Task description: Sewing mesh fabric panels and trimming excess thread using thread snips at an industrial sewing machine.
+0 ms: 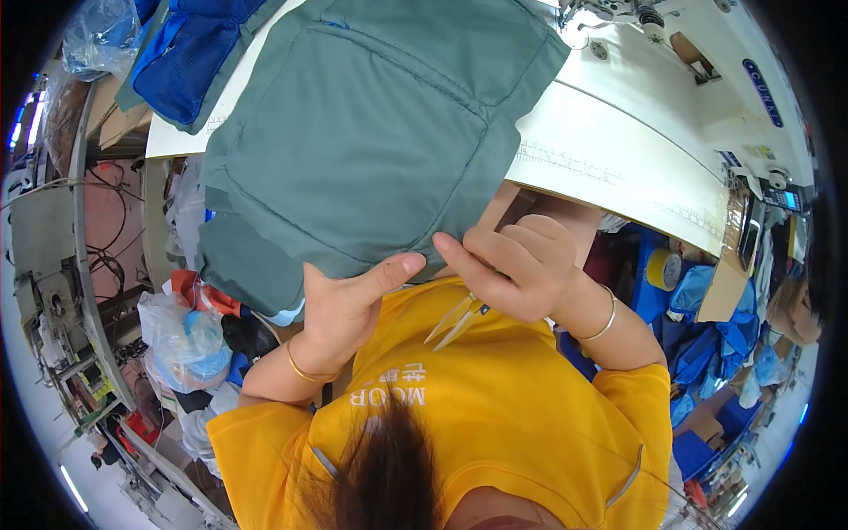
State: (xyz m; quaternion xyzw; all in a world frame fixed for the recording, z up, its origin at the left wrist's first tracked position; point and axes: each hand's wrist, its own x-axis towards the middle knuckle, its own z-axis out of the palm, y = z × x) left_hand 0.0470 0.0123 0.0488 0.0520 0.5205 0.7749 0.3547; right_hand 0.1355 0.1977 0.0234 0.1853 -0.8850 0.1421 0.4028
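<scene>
A grey-green sewn fabric piece [353, 150] with stitched seams spreads over the table edge and hangs toward my body. My left hand [349, 305] grips its near edge, the thumb lying on top and the other fingers hidden under the cloth. Close by on the right, my right hand [521, 265] has its fingers curled, with one fingertip at the fabric's edge. Small scissors [458, 322] stick out of that hand, blades apart and pointing down toward my yellow shirt; their handle is mostly hidden in the palm.
A white sewing table [618, 159] with a sewing machine [733, 71] stands ahead and right. Blue fabric pieces [190, 66] lie at the upper left. A plastic bag [181, 340] sits low left. A roll of yellow tape [662, 269] and blue cloth [720, 327] are at right.
</scene>
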